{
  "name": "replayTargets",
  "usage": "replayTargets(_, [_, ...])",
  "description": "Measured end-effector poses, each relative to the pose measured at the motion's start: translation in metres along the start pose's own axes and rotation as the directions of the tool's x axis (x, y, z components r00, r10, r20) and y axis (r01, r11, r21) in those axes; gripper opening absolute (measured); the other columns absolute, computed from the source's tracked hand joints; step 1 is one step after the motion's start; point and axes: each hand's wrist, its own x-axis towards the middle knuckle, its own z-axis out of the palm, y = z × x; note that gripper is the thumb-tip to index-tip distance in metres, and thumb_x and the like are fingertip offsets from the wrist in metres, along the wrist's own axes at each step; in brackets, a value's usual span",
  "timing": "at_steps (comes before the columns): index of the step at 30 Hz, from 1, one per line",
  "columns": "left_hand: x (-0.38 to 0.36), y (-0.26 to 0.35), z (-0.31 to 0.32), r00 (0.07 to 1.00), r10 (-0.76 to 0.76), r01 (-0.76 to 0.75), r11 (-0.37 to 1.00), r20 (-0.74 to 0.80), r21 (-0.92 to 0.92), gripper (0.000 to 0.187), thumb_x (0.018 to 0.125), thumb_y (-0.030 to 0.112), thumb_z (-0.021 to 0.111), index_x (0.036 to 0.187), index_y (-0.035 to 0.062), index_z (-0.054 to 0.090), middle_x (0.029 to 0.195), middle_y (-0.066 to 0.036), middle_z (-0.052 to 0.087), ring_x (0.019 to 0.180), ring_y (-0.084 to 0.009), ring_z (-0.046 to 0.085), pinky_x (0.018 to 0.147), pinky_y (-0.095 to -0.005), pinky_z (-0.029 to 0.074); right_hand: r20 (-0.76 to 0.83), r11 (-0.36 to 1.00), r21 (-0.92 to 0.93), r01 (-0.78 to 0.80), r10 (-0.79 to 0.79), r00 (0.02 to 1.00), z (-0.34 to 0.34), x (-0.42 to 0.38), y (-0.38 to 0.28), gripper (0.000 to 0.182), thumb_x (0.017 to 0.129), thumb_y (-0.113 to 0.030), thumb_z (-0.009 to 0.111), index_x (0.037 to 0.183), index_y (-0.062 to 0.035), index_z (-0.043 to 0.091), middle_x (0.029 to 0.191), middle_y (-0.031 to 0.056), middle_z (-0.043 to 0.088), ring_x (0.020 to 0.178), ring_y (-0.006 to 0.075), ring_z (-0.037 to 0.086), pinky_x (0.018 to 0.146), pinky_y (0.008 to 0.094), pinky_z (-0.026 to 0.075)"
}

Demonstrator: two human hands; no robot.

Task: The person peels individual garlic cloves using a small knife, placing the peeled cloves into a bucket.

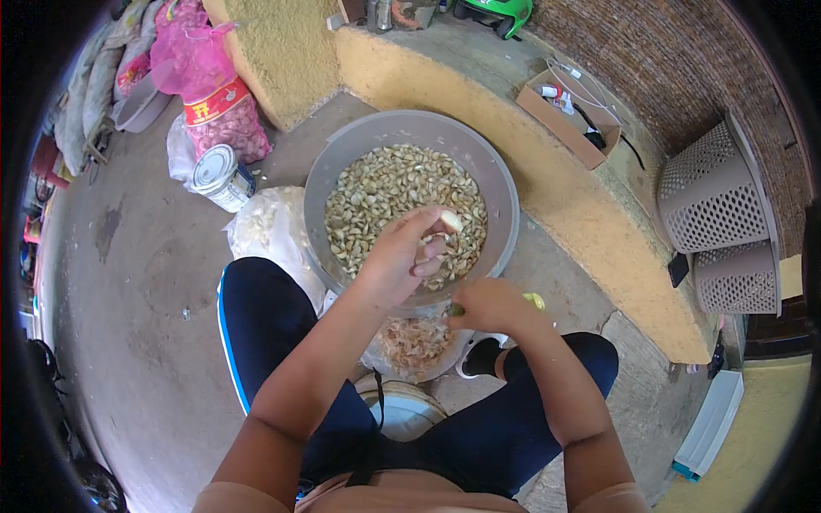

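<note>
My left hand (402,256) is raised over the large grey tub (506,231), pinching a pale peeled garlic clove (451,222) between thumb and fingertips. Many garlic cloves (385,192) fill the tub's bottom. Just right of the tub's near rim, my right hand (494,305) is closed around something small and green (457,309); most of it is hidden by the fingers. Below the hands, a heap of papery garlic skins (415,346) lies between my legs.
Left of the tub stand a white plastic bag (272,227), a metal can (224,178) and pink net sacks of garlic (224,128). A low yellow ledge (547,171) curves behind, bearing a cardboard box (569,120). Perforated grey baskets (714,197) are at right.
</note>
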Motion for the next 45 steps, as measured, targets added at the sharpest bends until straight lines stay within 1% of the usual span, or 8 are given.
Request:
replayTargets(8, [-0.003,0.003,-0.003,0.997,0.001,-0.012,0.988,0.071,0.155,0.025,0.086,0.013,0.044,0.106,-0.0012,0.050,0.072,-0.001,0.050,0.048,-0.0027,0.033,0.036,-0.0142,0.025,0.234,0.998,0.025,-0.051,0.044,0.971,0.059,0.023,0.016,0.033,0.068,-0.016,0.058,0.096,-0.0006,0.051,0.093,0.0165,0.060,0.086,0.0306,0.058,0.071,0.0401,0.047])
replayTargets(12, [-0.005,0.002,-0.001,0.994,0.082,-0.097,0.965,0.071,0.244,0.022,0.085,0.008,0.048,0.104,-0.0007,0.054,0.071,-0.002,0.055,0.045,-0.0021,0.033,0.037,-0.0136,0.026,-0.184,0.935,0.355,0.024,0.044,0.982,0.043,0.021,0.041,0.031,0.072,-0.019,0.060,0.095,-0.0003,0.052,0.082,0.0129,0.060,0.069,0.0230,0.058,0.060,0.0346,0.046])
replayTargets(16, [-0.006,-0.001,0.008,0.971,0.241,-0.201,0.811,-0.001,0.550,0.018,0.081,0.008,0.055,0.097,0.0023,0.060,0.076,-0.002,0.058,0.051,-0.0026,0.042,0.044,-0.0154,0.033,-0.334,0.398,0.892,0.216,0.257,0.907,0.006,0.005,0.031,0.027,0.079,-0.023,0.058,0.096,-0.0021,0.053,0.066,0.0026,0.053,0.052,0.0100,0.047,0.048,0.0239,0.038])
replayTargets(20, [-0.003,-0.011,0.009,0.907,0.414,-0.349,0.636,0.077,0.688,0.015,0.078,0.011,0.061,0.092,0.0067,0.065,0.078,-0.003,0.061,0.064,-0.0073,0.053,0.056,-0.0197,0.042,-0.397,-0.048,0.889,0.456,0.415,0.819,-0.014,-0.010,0.004,0.019,0.081,-0.019,0.058,0.092,-0.0035,0.055,0.061,-0.0045,0.047,0.048,0.0039,0.041,0.043,0.0178,0.033])
replayTargets(27, [0.000,-0.020,0.004,0.852,0.472,-0.430,0.383,0.227,0.818,0.013,0.076,0.008,0.063,0.087,0.0035,0.064,0.088,-0.007,0.059,0.084,-0.0131,0.054,0.070,-0.0226,0.042,-0.465,0.178,0.883,0.434,0.449,0.763,-0.015,-0.012,0.006,0.022,0.078,-0.013,0.062,0.096,-0.0044,0.054,0.067,-0.0020,0.050,0.046,0.0031,0.041,0.040,0.0168,0.032])
replayTargets(30, [0.004,-0.022,0.003,0.811,0.533,-0.490,0.396,0.241,0.776,0.013,0.072,0.010,0.065,0.084,0.0045,0.065,0.080,-0.006,0.059,0.065,-0.0112,0.053,0.057,-0.0223,0.041,-0.524,0.315,0.852,0.419,0.476,0.707,-0.014,-0.013,0.002,0.023,0.076,-0.010,0.064,0.095,-0.0040,0.053,0.066,-0.0016,0.049,0.044,0.0037,0.041,0.039,0.0168,0.032])
replayTargets(39, [-0.001,-0.017,0.006,0.878,0.434,-0.372,0.356,0.201,0.857,0.012,0.072,0.012,0.066,0.079,0.0024,0.063,0.078,-0.004,0.059,0.063,-0.0085,0.052,0.057,-0.0201,0.040,-0.840,0.840,0.415,0.350,0.206,0.502,-0.011,-0.016,0.002,0.024,0.068,-0.006,0.066,0.089,-0.0036,0.054,0.071,0.0030,0.054,0.062,0.0107,0.051,0.056,0.0226,0.040])
replayTargets(45, [-0.002,-0.005,0.000,0.995,0.077,-0.096,0.738,0.059,0.668,0.017,0.072,0.017,0.066,0.077,0.0012,0.063,0.066,0.000,0.055,0.053,-0.0058,0.047,0.048,-0.0204,0.037,-0.834,0.869,0.351,0.348,0.121,0.539,-0.012,-0.022,0.003,0.028,0.067,-0.008,0.067,0.091,-0.0035,0.053,0.079,0.0102,0.054,0.071,0.0232,0.057,0.062,0.0300,0.045])
